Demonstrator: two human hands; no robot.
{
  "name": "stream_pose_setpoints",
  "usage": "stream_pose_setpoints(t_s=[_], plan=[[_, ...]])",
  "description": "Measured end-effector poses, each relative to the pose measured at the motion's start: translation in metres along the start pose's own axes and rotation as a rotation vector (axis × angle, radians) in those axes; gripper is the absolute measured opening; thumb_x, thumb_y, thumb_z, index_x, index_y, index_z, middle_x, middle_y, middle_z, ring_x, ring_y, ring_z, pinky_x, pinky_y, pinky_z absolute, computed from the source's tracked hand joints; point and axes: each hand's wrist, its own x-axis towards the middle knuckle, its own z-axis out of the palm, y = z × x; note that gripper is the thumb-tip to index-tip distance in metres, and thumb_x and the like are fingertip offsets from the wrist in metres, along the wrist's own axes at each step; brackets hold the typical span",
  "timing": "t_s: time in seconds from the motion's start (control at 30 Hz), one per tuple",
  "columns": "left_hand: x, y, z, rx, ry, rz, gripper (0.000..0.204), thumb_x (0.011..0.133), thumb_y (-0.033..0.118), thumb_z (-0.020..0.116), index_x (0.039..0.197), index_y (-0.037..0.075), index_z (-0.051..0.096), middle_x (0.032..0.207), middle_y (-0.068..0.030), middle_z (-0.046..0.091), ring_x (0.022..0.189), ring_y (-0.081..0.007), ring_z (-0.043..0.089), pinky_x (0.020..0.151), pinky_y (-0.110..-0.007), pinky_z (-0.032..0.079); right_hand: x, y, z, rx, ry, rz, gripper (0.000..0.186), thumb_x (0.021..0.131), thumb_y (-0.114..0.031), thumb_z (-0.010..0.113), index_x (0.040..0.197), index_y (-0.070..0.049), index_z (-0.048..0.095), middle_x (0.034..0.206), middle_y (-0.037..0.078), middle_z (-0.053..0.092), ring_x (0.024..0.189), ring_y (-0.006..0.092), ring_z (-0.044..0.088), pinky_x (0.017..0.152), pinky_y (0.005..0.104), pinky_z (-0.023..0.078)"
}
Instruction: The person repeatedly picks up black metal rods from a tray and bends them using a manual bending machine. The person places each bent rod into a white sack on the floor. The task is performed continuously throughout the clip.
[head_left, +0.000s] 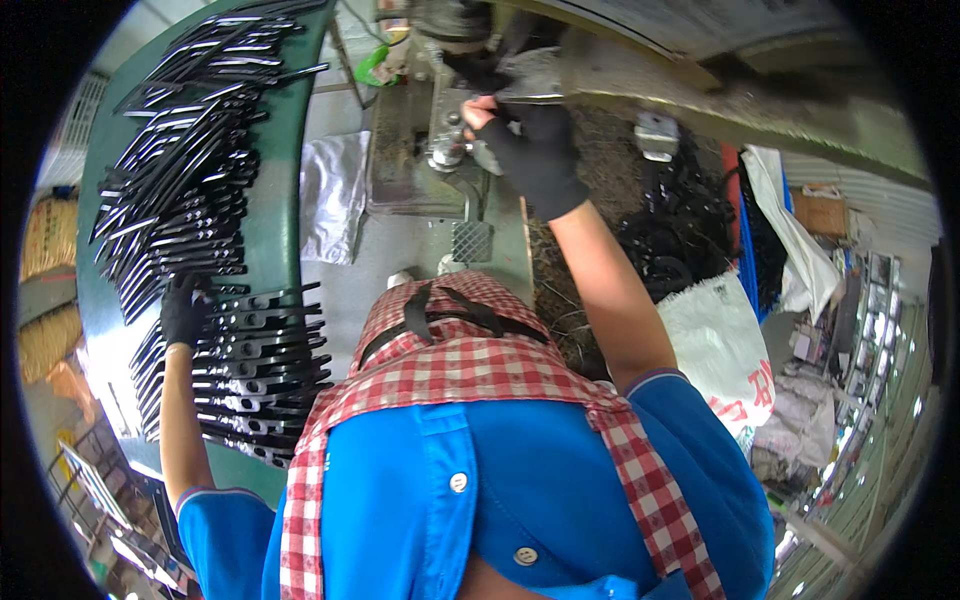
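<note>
My left hand [183, 314], in a black glove, lies among black metal bars at the edge of a green table [272, 170]. Its dark fingers merge with the bars, so their grip is unclear. Beside it, several black flat bars with round holes [250, 350] lie in a row. My right hand [535, 150], in a black glove with bare fingertips, is raised at a machine's metal fixture [448, 140]. Its fingers are bent together at the fixture; what they hold, if anything, is hidden by the glove and dark machine parts.
More black bent bars [190, 150] are heaped along the table. A clear plastic bag [333, 195] lies between table and machine, near a ridged foot pedal [472, 241]. Right of my right arm are dark scrap pieces [670, 235] and a white woven sack [712, 335]. A machine beam [720, 115] crosses above.
</note>
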Motion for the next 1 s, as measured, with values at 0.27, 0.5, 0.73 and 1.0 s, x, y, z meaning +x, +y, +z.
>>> stream_pose_setpoints(t_s=[0.27, 0.5, 0.73, 1.0], plan=[[-0.006, -0.015, 0.006, 0.115, 0.049, 0.092, 0.035, 0.078, 0.009, 0.063, 0.113, 0.014, 0.058, 0.104, -0.0123, 0.061, 0.099, -0.0346, 0.056, 0.083, -0.043, 0.046, -0.056, 0.033, -0.074, -0.342, -0.050, 0.104, 0.037, 0.078, -0.008, 0.072, 0.114, -0.007, 0.062, 0.081, 0.005, 0.065, 0.074, 0.0125, 0.062, 0.072, 0.0271, 0.049], [0.027, 0.019, -0.049, 0.072, 0.176, 0.221, 0.028, 0.083, 0.010, 0.060, 0.111, 0.013, 0.060, 0.106, -0.0116, 0.057, 0.097, -0.0327, 0.055, 0.080, -0.041, 0.045, -0.118, 0.078, -0.246, -1.200, -0.648, 0.591, 0.050, 0.071, -0.031, 0.068, 0.118, -0.015, 0.060, 0.115, 0.016, 0.062, 0.105, 0.0349, 0.059, 0.088, 0.0394, 0.047], [0.082, 0.115, -0.095, -0.248, 0.327, 0.442, 0.034, 0.083, 0.007, 0.061, 0.115, 0.015, 0.059, 0.095, -0.0105, 0.057, 0.080, -0.0336, 0.061, 0.062, -0.040, 0.047, -0.106, 0.101, -0.281, -1.056, -0.036, 0.400, 0.027, 0.091, -0.033, 0.055, 0.101, -0.012, 0.069, 0.080, 0.009, 0.066, 0.076, 0.0299, 0.063, 0.068, 0.0386, 0.048], [0.095, 0.253, -0.138, -0.458, 0.111, 0.596, 0.029, 0.090, 0.031, 0.057, 0.109, 0.009, 0.060, 0.081, -0.0147, 0.063, 0.070, -0.0346, 0.062, 0.058, -0.042, 0.047, -0.073, -0.001, -0.212, 0.773, 0.360, 0.520, 0.021, 0.095, -0.019, 0.049, 0.104, -0.006, 0.063, 0.065, 0.000, 0.043, 0.065, 0.0178, 0.041, 0.073, 0.0307, 0.038]])
